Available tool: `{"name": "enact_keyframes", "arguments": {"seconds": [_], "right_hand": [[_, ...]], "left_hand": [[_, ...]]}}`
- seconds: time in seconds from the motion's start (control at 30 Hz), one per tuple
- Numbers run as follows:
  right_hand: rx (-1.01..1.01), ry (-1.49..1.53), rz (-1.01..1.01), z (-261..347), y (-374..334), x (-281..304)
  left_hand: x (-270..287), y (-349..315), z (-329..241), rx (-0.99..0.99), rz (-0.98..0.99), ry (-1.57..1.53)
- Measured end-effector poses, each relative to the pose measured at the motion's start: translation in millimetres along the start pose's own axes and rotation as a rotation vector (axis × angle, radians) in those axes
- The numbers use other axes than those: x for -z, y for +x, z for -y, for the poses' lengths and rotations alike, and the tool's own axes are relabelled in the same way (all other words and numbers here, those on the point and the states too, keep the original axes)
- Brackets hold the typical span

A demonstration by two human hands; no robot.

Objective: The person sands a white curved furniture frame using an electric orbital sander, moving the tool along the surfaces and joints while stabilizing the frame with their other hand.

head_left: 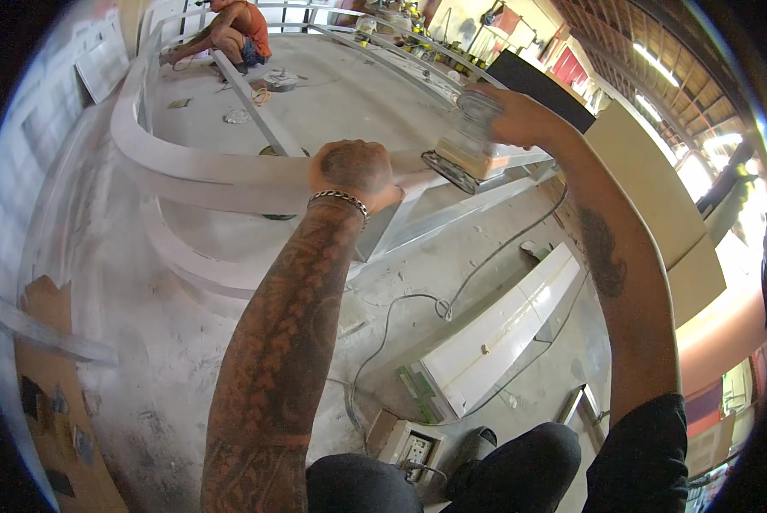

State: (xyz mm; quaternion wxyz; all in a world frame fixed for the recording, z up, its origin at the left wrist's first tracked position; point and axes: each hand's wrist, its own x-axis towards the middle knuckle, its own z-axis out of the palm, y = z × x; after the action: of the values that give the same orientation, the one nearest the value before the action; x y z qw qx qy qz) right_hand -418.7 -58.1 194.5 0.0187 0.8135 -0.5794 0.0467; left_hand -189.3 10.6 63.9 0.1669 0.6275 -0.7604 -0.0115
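Note:
My right hand is wrapped over the top of a palm sander with an orange-and-clear body and a dark flat pad. The sander's pad sits tilted at the frame's corner; whether its whole face touches the surface I cannot tell. My left hand, a chain bracelet at its wrist, is closed over the edge of a curved, white-coated frame. Its fingertips are hidden behind the knuckles. Bare metal bars join the frame beside the left hand.
Below lies a long white panel on the dusty floor. A grey cord loops past it to a socket box by my knees. Another person crouches at the frame's far left. Brown cardboard lies at left, large boards at right.

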Motion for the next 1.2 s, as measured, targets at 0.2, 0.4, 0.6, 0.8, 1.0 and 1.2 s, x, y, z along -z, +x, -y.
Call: {"name": "enact_keyframes", "arguments": {"seconds": [0.2, 0.4, 0.6, 0.8, 1.0, 1.2], "right_hand": [[-0.032, -0.083, -0.074, 9, 7, -7], [-0.087, -0.009, 0.004, 14, -2, -3], [-0.076, -0.017, -0.071, 13, 1, -8], [-0.045, -0.045, -0.093, 10, 8, -13], [-0.061, -0.027, -0.087, 7, 3, -12], [-0.08, -0.022, -0.072, 13, 4, -14]], "left_hand": [[5, -3, -1, 0.023, 0.033, -0.025], [-1, 1, 0, -0.009, 0.007, -0.012], [0, -3, 2, -0.028, -0.009, -0.024], [-2, -1, 3, -0.035, -0.041, -0.014], [0, 3, -1, -0.042, -0.013, -0.038], [0, 0, 4, -0.024, -0.014, -0.025]]}}
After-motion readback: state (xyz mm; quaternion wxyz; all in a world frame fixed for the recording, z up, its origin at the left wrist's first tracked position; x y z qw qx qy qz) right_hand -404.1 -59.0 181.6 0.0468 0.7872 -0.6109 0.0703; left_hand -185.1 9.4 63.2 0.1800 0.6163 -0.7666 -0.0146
